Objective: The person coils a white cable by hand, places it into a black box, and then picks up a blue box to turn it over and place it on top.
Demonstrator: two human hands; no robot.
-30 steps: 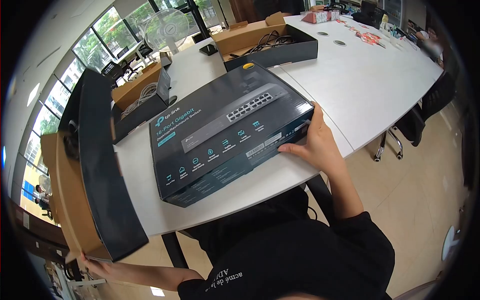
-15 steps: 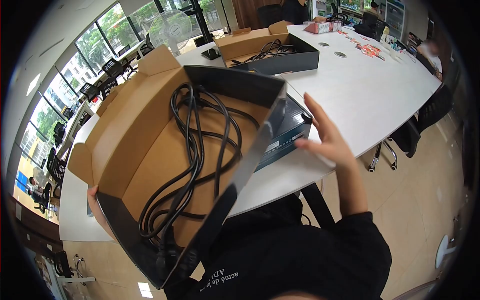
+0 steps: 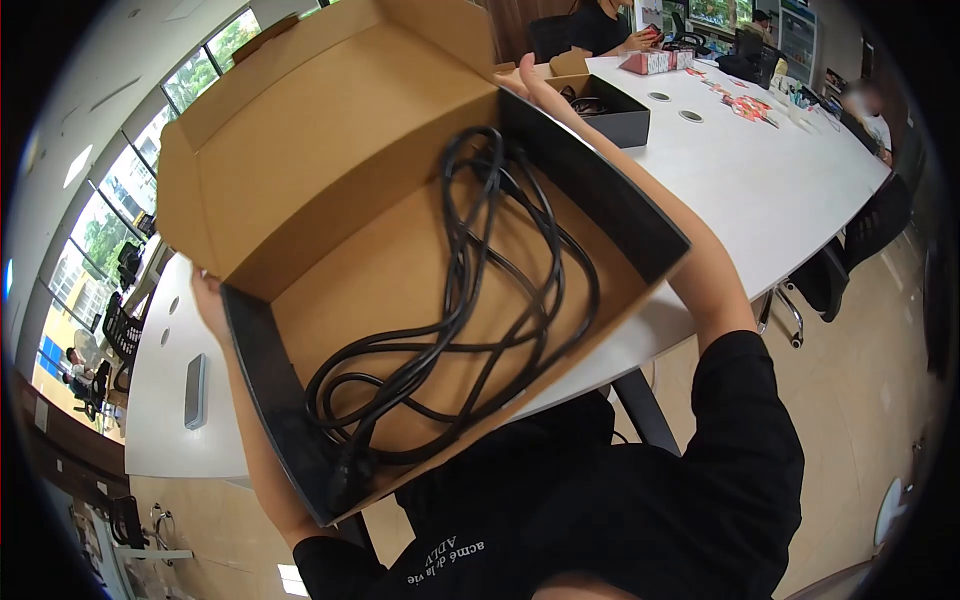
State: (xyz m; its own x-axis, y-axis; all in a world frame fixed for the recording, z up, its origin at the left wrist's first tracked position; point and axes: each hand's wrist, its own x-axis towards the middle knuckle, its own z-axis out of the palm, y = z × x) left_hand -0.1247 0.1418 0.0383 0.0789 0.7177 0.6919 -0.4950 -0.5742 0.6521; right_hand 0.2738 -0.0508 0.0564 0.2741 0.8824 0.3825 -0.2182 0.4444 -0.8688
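An open cardboard box [image 3: 350, 240], brown inside and black on its outer sides, is tilted toward me above the table. Coiled black cables [image 3: 455, 300] with a plug at the lower end lie in it. My left hand [image 3: 210, 300] grips the box's left end, with most fingers hidden behind it. At the far right corner, near the raised lid, my right hand [image 3: 540, 90] is against the box, thumb and fingertips partly showing.
A second open box [image 3: 622, 125] with black cables stands beyond on the white table [image 3: 750, 190]. A grey device [image 3: 195, 390] lies at the left. Red-and-white packets [image 3: 750, 108] and a person [image 3: 600, 30] are farther back. Office chairs [image 3: 850, 255] stand at the right.
The box has risen and turned, with its lid now higher. My right hand has moved from beside the box up to its far corner. The cables have shifted right with the box.
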